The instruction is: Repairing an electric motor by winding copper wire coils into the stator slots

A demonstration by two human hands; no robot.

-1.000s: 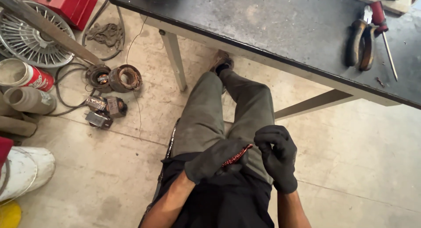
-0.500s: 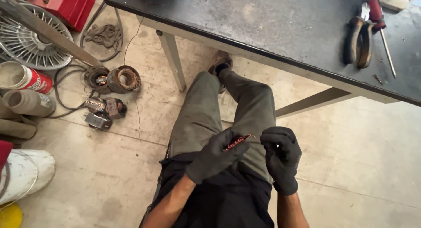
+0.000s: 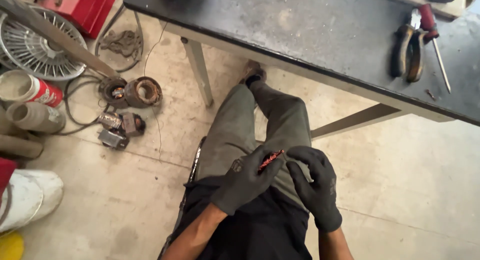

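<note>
Both my hands wear dark work gloves and hover over my lap, above my grey-green trousers. My left hand [image 3: 245, 182] pinches a small reddish-copper bundle of wire [image 3: 270, 160] between thumb and fingers. My right hand [image 3: 316, 185] sits just right of it, fingers curled loosely, fingertips close to the bundle's end but apparently holding nothing. I sit beside a dark-topped workbench [image 3: 320, 35].
Pliers [image 3: 409, 52] and a red-handled screwdriver [image 3: 434, 37] lie on the bench at right. On the floor to the left: motor parts [image 3: 131, 92], a fan grille [image 3: 32, 52], cans [image 3: 30, 90], a red box [image 3: 87, 5], a white bucket [image 3: 25, 200]. A bench leg [image 3: 199, 72] stands near my foot.
The view has shifted slightly. My hands have drifted a little down and right over my lap, still working the wire bundle between them.
</note>
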